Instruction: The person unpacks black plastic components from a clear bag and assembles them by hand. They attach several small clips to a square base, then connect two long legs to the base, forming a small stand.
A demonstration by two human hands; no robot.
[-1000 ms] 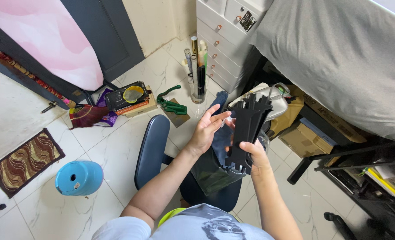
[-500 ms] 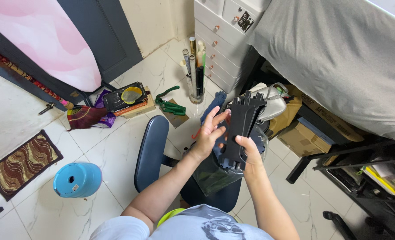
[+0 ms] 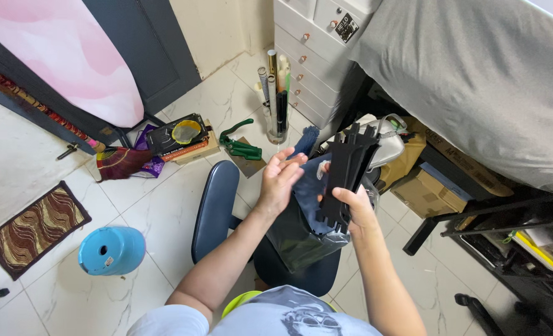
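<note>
Spreading under everything is a white marble-tile floor [image 3: 164,205], with a grey-covered bed [image 3: 476,81] at far right and a blue office chair [image 3: 217,208] in the middle. Above the chair, the right hand [image 3: 357,211] has its fingers clamped on notched black panels [image 3: 346,174]; the left hand [image 3: 279,180], fingers apart, hovers just beside them.

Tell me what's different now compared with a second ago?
The left hand has drawn back off the stack of black notched panels and now hovers open beside it. The right hand still grips the stack near its lower end, held upright above the dark bag on the blue chair. The blue stool, rug and green clamp lie as before.
</note>
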